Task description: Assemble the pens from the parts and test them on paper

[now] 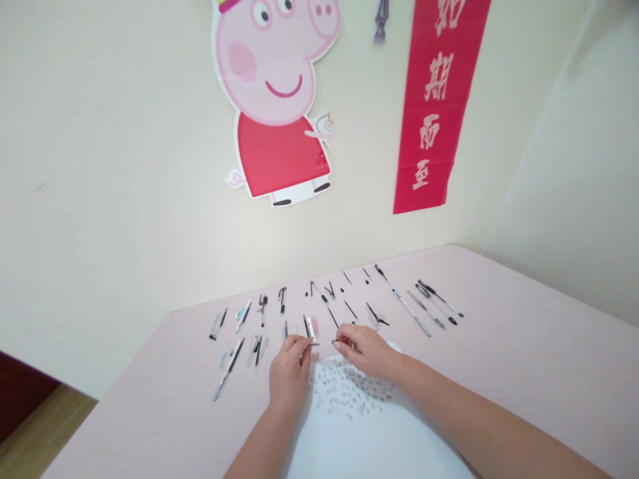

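My left hand (289, 369) and my right hand (364, 349) meet over the far edge of a white sheet (359, 426) covered with small printed marks. Both hands pinch toward each other. A thin dark pen part (313, 343) sticks out of my left fingers, and my right fingertips close on something tiny that I cannot make out. Beyond the hands, several taken-apart pens and pen parts (324, 303) lie in rows on the pink table (524, 346). Whole pens (429, 303) lie at the right end of the rows.
A long pen (228, 367) lies left of my left hand. The table stands in a corner, against a cream wall with a cartoon pig sticker (279, 100) and a red banner (436, 106). Wooden floor (34, 432) shows at lower left.
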Motion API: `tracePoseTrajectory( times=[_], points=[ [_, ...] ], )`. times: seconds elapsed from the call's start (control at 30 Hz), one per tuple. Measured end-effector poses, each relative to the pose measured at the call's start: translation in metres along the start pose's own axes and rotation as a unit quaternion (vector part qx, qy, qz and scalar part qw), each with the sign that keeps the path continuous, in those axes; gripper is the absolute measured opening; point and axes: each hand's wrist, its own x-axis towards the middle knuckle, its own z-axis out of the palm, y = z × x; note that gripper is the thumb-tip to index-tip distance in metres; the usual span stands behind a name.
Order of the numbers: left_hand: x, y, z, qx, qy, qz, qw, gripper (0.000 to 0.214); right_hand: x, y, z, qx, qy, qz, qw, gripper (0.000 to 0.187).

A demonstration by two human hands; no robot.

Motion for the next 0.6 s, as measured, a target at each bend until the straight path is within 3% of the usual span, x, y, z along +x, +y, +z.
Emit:
tracePoseTrajectory(
  times=[0.37, 0.5, 0.6],
  points=[
    [0.000, 0.001, -0.001, 0.024, 0.014, 0.022, 0.999, 0.022, 0.002, 0.002, 0.001, 0.010, 0.003, -0.028, 1.000, 0.022],
    [0.000, 0.002, -0.004, 0.059, 0.032, 0.049, 0.997, 0.021, 0.002, 0.005, 0.005, 0.105, -0.011, -0.002, 0.994, 0.026],
    [-0.001, 0.001, -0.005, 0.083, 0.053, 0.076, 0.992, 0.020, 0.003, 0.010, 0.011, 0.224, -0.036, 0.032, 0.973, 0.029]
  ],
)
